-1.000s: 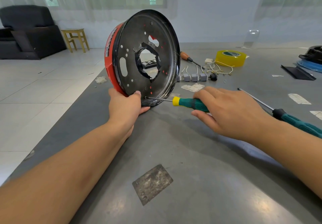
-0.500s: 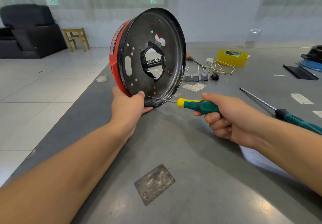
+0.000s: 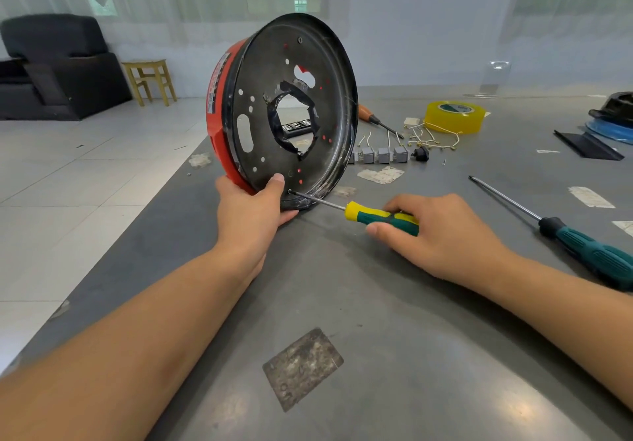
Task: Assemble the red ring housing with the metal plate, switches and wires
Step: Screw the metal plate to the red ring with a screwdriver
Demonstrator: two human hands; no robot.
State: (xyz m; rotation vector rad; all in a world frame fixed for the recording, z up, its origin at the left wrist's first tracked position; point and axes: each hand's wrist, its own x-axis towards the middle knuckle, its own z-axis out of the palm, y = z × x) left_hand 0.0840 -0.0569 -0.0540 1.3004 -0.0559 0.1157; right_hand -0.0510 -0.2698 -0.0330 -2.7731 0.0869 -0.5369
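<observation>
Left hand grips the red housing upright on the desk, right hand pinching the screwdriver at a bottom plate screw. Tip's angled, so it could slip off and strip the head.

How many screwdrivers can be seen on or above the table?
3. One green-and-yellow screwdriver is in the right hand, tip at the plate. One long green screwdriver lies at the right. One orange-handled screwdriver lies behind the housing, partly hidden.
</observation>
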